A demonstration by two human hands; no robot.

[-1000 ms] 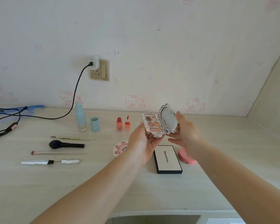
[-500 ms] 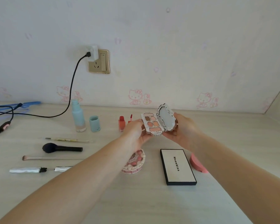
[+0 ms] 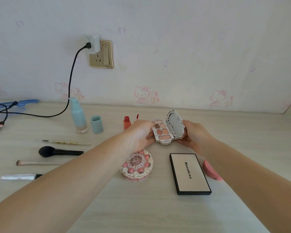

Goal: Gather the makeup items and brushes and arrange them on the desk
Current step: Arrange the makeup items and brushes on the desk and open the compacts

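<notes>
An open eyeshadow palette (image 3: 164, 131), white with an ornate scalloped edge, is held just right of centre frame: its pan tray is gripped by the left hand (image 3: 139, 134), its mirrored lid by the right hand (image 3: 194, 134). Peach and brown pans are shown. Below lies a pale wood-grain desk (image 3: 141, 207); behind, cartoon-cat wallpaper (image 3: 175, 47).

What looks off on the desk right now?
The pale blue pump bottle stands uncapped, with its matching blue cap set beside it. The red lip gloss bottle is also open, its wand out. Nothing looks spilled or damaged.
</notes>
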